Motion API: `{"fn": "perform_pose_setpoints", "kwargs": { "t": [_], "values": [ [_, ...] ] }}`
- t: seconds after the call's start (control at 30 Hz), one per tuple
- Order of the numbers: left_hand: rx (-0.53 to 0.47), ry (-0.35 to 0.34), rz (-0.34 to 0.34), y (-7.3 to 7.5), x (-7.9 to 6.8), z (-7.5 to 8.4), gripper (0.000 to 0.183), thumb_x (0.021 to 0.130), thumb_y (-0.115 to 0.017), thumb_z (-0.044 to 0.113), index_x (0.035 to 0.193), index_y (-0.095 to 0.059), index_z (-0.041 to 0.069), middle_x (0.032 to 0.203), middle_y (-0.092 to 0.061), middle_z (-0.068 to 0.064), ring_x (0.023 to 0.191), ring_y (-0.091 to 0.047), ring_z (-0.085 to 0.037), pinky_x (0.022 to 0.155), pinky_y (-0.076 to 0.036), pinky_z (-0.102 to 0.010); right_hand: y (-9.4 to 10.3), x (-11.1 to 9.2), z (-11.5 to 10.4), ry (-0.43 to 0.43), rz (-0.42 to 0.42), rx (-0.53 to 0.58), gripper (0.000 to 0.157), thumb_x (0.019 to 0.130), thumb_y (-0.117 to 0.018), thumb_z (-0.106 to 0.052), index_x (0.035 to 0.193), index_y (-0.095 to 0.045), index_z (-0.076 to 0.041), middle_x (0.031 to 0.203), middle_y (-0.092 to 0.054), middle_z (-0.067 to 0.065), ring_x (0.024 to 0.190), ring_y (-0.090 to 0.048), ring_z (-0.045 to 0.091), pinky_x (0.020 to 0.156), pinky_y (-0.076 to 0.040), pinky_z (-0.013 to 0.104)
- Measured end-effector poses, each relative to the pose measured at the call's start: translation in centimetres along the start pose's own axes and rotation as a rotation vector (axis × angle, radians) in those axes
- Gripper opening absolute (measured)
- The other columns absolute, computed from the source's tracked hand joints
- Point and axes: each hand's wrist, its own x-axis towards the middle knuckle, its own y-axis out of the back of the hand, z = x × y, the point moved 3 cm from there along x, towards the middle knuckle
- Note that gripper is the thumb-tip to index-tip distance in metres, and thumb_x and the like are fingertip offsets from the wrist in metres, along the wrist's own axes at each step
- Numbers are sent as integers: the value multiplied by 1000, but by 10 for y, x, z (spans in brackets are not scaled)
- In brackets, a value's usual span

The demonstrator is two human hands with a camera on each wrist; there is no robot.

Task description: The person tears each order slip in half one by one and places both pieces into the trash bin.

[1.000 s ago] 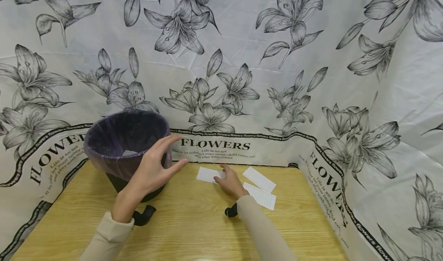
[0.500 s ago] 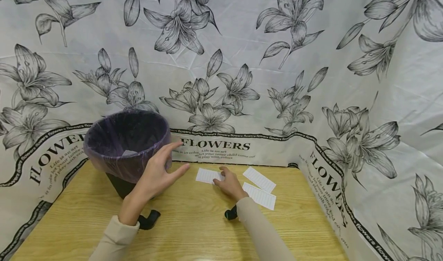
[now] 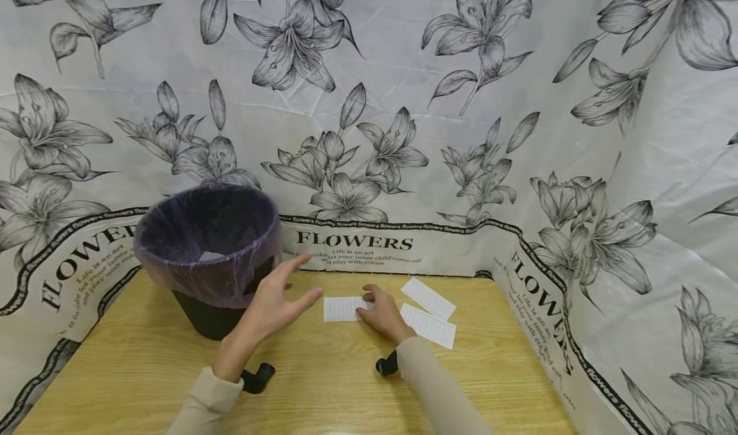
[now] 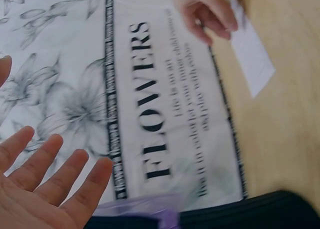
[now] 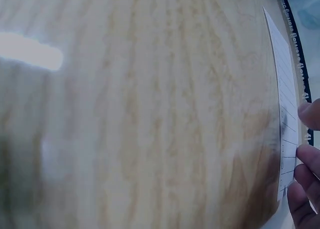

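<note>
At the middle of the table, near its back edge, my right hand pinches the right end of a white lined paper card. In the right wrist view, the fingertips lie along one long edge of this card. My left hand holds nothing; its fingers and thumb are spread in the air in front of the bin. Two more lined cards, an upper one and a lower one, lie beside my right hand, their corners close together.
A black bin with a purple liner stands at the left, a piece of white paper inside. White flower-printed cloth walls the back and sides of the wooden table. Black wrist mounts show under both wrists.
The pinched card has come slightly nearer and turned straighter, moving with my right hand. My left hand has moved down and right, away from the bin. The other two cards stayed put.
</note>
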Motion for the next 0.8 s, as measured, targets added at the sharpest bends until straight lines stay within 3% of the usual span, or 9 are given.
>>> {"fn": "perform_pose_setpoints", "kwargs": {
  "t": [0.23,0.57,0.7,0.8],
  "values": [
    [-80,95,-59,-26,-6,-22,65,92,-79,34,148,-54,12,143,-61,-16,127,-59,-37,93,-56,-53,-2,-9,-1,33,5,-27,54,90,-77,-9,139,-56,1,122,-71,18,120,-65,35,105,-49,51],
    [-64,179,-123,-64,-18,-57,60,91,-79,28,141,-58,3,134,-65,-21,124,-61,-42,103,-49,-57,-5,-24,-5,45,-3,-39,54,88,-79,-10,136,-58,2,119,-70,17,117,-66,36,102,-52,51],
    [-58,222,-163,-79,-24,-70,59,91,-80,28,140,-58,3,133,-65,-21,123,-61,-44,101,-50,-57,-6,-30,-7,50,-14,-55,54,88,-80,-11,136,-58,2,120,-70,18,116,-66,36,100,-53,51],
    [-43,214,-173,-86,-25,-76,58,90,-81,28,139,-60,3,132,-66,-22,120,-62,-44,98,-51,-57,-6,-34,-8,47,-21,-47,55,88,-80,-12,136,-58,2,120,-70,17,116,-66,35,100,-53,51]
  ]
}}
